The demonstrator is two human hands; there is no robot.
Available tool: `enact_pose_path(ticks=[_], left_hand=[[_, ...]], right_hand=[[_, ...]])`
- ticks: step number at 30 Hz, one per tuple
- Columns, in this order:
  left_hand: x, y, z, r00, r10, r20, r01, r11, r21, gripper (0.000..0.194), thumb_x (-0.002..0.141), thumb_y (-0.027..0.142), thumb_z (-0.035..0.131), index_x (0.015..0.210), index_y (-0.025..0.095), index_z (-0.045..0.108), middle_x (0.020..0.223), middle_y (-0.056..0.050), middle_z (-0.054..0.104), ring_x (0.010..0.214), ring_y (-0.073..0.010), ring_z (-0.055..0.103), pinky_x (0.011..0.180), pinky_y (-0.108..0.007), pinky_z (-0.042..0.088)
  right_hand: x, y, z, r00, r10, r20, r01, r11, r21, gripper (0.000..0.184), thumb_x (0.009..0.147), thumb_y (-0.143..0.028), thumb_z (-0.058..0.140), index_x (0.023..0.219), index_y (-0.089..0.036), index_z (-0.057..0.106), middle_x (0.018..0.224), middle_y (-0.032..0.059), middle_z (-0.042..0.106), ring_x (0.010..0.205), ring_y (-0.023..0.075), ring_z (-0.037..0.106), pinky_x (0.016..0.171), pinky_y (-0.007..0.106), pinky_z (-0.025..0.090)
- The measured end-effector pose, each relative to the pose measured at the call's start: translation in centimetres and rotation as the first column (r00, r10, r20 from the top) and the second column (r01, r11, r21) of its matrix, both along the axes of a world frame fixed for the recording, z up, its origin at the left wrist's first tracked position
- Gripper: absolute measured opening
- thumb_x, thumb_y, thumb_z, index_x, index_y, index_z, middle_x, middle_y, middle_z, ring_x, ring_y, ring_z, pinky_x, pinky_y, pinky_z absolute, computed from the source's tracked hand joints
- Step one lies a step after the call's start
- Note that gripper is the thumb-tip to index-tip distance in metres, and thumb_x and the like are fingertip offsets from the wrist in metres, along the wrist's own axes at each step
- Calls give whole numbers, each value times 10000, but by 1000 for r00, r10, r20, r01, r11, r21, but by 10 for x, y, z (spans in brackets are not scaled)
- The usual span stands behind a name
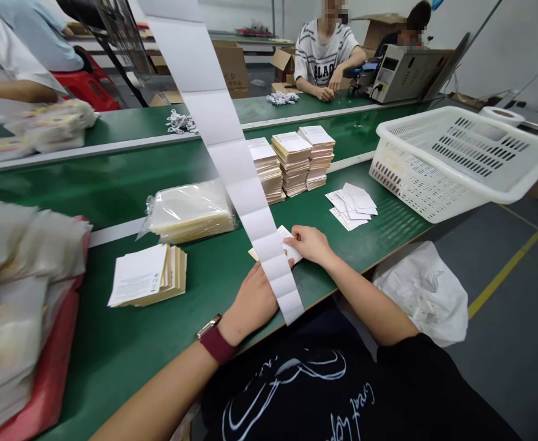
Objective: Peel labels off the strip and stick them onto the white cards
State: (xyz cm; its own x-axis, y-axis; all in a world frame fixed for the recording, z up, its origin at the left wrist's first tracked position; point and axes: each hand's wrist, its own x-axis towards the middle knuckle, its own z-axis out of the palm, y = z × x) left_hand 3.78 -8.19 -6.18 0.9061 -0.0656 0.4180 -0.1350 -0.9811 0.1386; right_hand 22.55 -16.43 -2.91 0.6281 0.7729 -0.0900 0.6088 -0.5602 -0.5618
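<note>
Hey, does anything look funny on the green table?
Yes! A long white paper strip hangs down from above the green workbench and lies across the left hand. It looks odd because it stretches through the air instead of lying flat.

Left hand [250, 300]: back upward, over the near edge of the green workbench [112, 373]; fingers hidden from view.
Left wrist [213, 335]: angled, wearing a dark red strap.
Left forearm [153, 392]: rising from the lower left of view.
Right hand [310, 244]: palm down, fingers extended toward the left hand, just beside it.
Right forearm [369, 300]: crossing the near edge diagonally.
</note>
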Motion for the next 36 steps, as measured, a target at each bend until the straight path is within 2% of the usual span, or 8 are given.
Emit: enact_pose_path(ticks=[5,8,13,20,27,29,33,36], left_hand=[[-1,0,-1,1000,1,-21,-1,1000,-8,522,977,265,430,1481,149,357,1461,-154,498,1398,-297,426,1129,-499,399],[-2,0,2,998,27,-64,-31,998,-52,523,967,262,428,1475,152,371,1468,-146,492,1406,-289,414,1141,-491,393],[-3,-1,7,994,27,-103,-38,994,-101,508,953,255,452,1455,182,420,1461,-125,505,1385,-287,439,1139,-498,398],[-2,-1,5,998,8,-58,-16,990,-138,488,964,254,440,1449,200,437,1413,-132,546,1342,-288,483,1124,-519,400],[-2,2,7,998,-1,-57,-6,993,-118,492,962,237,428,1452,201,431,1418,-133,538,1350,-289,471,1109,-509,416],[-2,1,8,998,-12,-69,3,992,-129,504,957,242,436,1458,195,423,1437,-137,520,1359,-290,461,1116,-515,408],[-1,-2,11,997,-21,-68,5,973,-232,501,945,215,437,1446,217,447,1461,-128,497,1357,-288,462,1119,-534,394],[0,1,16,998,54,9,-45,901,-431,444,949,220,428,1381,211,528,1427,-121,533,1331,-287,480,1115,-518,393]], right_hand=[[2,-4,-9,992,-60,-115,77,986,148,219,862,-345,533,686,-220,570,675,-34,602,639,125,502,572,234,286],[2,-9,-12,992,-87,-89,107,960,259,185,874,-317,496,741,-220,581,720,-23,622,670,128,522,609,231,321],[-2,-9,-10,995,-87,-53,95,978,186,273,832,-471,579,720,-223,555,668,-25,594,628,132,499,577,240,287],[9,-6,-24,980,-100,-170,158,915,371,192,820,-338,525,700,-205,593,674,-16,609,641,136,519,598,241,360],[39,-31,-31,949,-272,-160,311,893,326,197,825,-351,515,724,-200,590,659,7,612,633,170,550,607,276,389],[43,-41,-28,938,-336,-90,347,895,281,167,829,-329,526,735,-202,582,678,24,615,689,196,566,668,305,400],[41,-55,-18,869,-409,279,363,910,203,136,782,-255,622,899,-191,597,955,114,672,996,300,569,881,438,386],[25,-52,-4,934,-304,190,212,896,390,251,803,-299,647,1017,-195,569,1070,124,670,1040,282,584,914,443,414]])
